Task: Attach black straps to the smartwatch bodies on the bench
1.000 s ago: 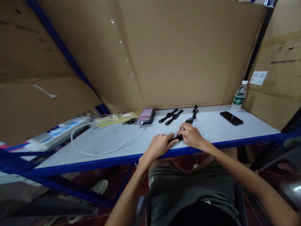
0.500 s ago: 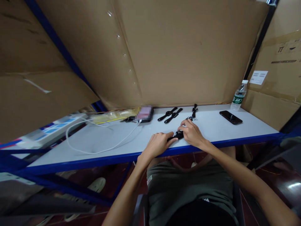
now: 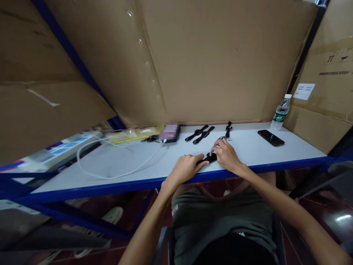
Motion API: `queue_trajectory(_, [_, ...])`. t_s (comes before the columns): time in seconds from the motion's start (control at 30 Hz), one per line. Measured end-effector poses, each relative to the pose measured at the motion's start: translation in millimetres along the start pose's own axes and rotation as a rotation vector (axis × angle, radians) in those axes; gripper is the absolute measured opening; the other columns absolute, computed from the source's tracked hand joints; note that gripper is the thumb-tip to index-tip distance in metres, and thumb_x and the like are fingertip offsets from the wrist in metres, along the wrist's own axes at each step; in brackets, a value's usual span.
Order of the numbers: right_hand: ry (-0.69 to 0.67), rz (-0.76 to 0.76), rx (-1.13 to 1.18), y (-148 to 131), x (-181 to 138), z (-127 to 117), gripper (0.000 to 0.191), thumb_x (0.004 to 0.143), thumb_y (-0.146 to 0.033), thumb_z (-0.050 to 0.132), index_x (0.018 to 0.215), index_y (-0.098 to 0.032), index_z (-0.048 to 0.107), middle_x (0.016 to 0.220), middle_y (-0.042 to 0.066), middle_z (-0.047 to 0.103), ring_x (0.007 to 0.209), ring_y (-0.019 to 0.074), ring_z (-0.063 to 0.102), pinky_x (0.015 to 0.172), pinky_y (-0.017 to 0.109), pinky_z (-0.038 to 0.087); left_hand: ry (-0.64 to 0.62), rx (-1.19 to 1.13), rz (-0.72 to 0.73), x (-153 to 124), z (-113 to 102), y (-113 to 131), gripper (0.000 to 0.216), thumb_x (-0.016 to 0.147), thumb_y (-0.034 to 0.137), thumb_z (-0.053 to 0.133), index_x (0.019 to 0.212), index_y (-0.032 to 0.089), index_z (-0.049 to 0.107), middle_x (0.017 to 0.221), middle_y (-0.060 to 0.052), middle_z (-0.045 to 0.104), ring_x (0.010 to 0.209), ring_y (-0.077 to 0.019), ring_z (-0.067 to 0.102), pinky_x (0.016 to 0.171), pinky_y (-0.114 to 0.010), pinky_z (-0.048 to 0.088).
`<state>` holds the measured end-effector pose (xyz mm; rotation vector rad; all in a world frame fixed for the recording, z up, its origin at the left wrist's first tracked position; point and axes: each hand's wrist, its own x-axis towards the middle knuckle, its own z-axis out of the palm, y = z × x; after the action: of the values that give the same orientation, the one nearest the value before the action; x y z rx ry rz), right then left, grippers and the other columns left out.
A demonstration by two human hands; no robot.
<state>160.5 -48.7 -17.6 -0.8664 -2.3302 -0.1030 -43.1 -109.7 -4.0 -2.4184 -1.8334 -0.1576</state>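
A black watch (image 3: 211, 157) lies near the table's front edge between my two hands. My left hand (image 3: 185, 167) pinches one end of its strap between thumb and fingers. Over the watch face, my right hand (image 3: 226, 155) has thumb and fingertips pressed together. A small pale bit shows below those fingertips, too small to name. Just beyond the right hand, a third watch (image 3: 228, 129) lies with its strap pointing to the back, and small dark and shiny items near it are partly hidden by the fingers. Two black watches, a left one (image 3: 196, 133) and a right one (image 3: 204, 135), lie side by side.
A black phone (image 3: 270, 138) and a water bottle (image 3: 280, 112) are at the right. A white cable (image 3: 121, 177) loops across the left side to a dark device (image 3: 172, 138). Plastic packaging (image 3: 132, 134) lies behind it. Cardboard (image 3: 198, 66) walls the back.
My right fingertips have lifted slightly off the watch face, and a pale bit now shows beneath them. My left hand keeps its place on the strap.
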Motion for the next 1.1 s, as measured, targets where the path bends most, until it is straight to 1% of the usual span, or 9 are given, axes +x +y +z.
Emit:
queue_trajectory(0.13, [-0.039, -0.089, 0.051, 1, 0, 0, 0.038, 0.090, 0.003, 0.048, 0.090, -0.020, 0.078, 0.117, 0.011, 0.062, 0.111, 0.0239, 0.052, 0.091, 0.037, 0.049, 0.010, -0.011, -0.005, 0, 1, -1, 0.045, 0.106, 0.058, 0.040, 0.108, 0.024, 0.069, 0.085, -0.010, 0.077, 0.088, -0.0314, 0.074, 0.067, -0.030, 0.038])
queue_trajectory(0.2, [-0.026, -0.040, 0.033, 1, 0, -1, 0.037, 0.090, 0.003, 0.048, 0.085, -0.019, 0.077, 0.115, 0.012, 0.062, 0.110, 0.0246, 0.052, 0.091, 0.037, 0.049, 0.008, -0.013, -0.005, 0, 1, -1, 0.045, 0.106, 0.058, 0.040, 0.106, 0.024, 0.070, 0.084, -0.009, 0.076, 0.087, -0.0310, 0.074, 0.067, -0.030, 0.038])
queue_trajectory(0.33, [-0.007, -0.026, 0.019, 1, 0, -2, 0.040, 0.090, 0.003, 0.047, 0.099, -0.020, 0.078, 0.114, 0.011, 0.062, 0.110, 0.0245, 0.052, 0.092, 0.037, 0.049, 0.008, -0.025, -0.003, 1, 2, -2, 0.045, 0.105, 0.059, 0.041, 0.105, 0.024, 0.070, 0.084, -0.009, 0.076, 0.085, -0.0306, 0.073, 0.069, -0.030, 0.039])
queue_trajectory(0.4, [-0.009, -0.068, 0.032, 1, -1, -2, 0.040, 0.090, 0.003, 0.047, 0.100, -0.021, 0.078, 0.116, 0.011, 0.062, 0.111, 0.0242, 0.051, 0.093, 0.037, 0.048, 0.012, -0.027, -0.006, 1, 3, -2, 0.046, 0.105, 0.059, 0.040, 0.106, 0.025, 0.070, 0.083, -0.009, 0.076, 0.085, -0.0306, 0.073, 0.070, -0.030, 0.040])
queue_trajectory(0.5, [0.011, -0.027, 0.029, 0, -1, -2, 0.036, 0.092, 0.001, 0.048, 0.098, -0.020, 0.077, 0.112, 0.011, 0.063, 0.108, 0.0240, 0.052, 0.093, 0.038, 0.048, 0.008, -0.022, -0.005, 1, 3, -2, 0.046, 0.106, 0.059, 0.039, 0.105, 0.025, 0.070, 0.082, -0.009, 0.076, 0.086, -0.0308, 0.073, 0.071, -0.030, 0.041])
queue_trajectory(0.63, [-0.011, 0.017, 0.009, -2, 1, 1, 0.020, 0.102, -0.024, 0.058, 0.109, -0.018, 0.075, 0.108, 0.011, 0.063, 0.106, 0.0245, 0.053, 0.095, 0.038, 0.047, 0.016, -0.012, 0.003, 1, 4, -2, 0.044, 0.106, 0.057, 0.040, 0.109, 0.025, 0.070, 0.086, -0.009, 0.077, 0.087, -0.0311, 0.074, 0.069, -0.030, 0.040])
queue_trajectory(0.77, [-0.156, 0.053, -0.001, 1, 6, 3, 0.031, 0.100, -0.045, 0.065, 0.113, -0.019, 0.074, 0.110, 0.010, 0.064, 0.107, 0.0238, 0.056, 0.093, 0.036, 0.046, 0.029, -0.016, 0.012, 0, 4, -2, 0.042, 0.106, 0.056, 0.042, 0.114, 0.025, 0.069, 0.090, -0.010, 0.078, 0.088, -0.0316, 0.074, 0.069, -0.030, 0.040])
queue_trajectory(0.97, [-0.332, 0.018, -0.009, 7, 20, 0, 0.029, 0.108, -0.041, 0.052, 0.106, -0.017, 0.069, 0.105, 0.009, 0.068, 0.096, 0.0204, 0.062, 0.080, 0.029, 0.042, 0.013, -0.062, 0.010, 1, 3, -2, 0.040, 0.105, 0.057, 0.044, 0.112, 0.026, 0.070, 0.090, -0.010, 0.078, 0.089, -0.0309, 0.074, 0.071, -0.030, 0.041])
queue_trajectory(1.1, [-0.244, 0.167, -0.106, 20, 39, -5, 0.036, 0.112, -0.040, 0.038, 0.113, -0.017, 0.065, 0.113, 0.011, 0.072, 0.094, 0.0211, 0.066, 0.077, 0.028, 0.040, 0.006, -0.072, 0.004, 1, 2, -2, 0.040, 0.104, 0.056, 0.044, 0.109, 0.026, 0.069, 0.088, -0.010, 0.077, 0.090, -0.0322, 0.073, 0.072, -0.031, 0.041])
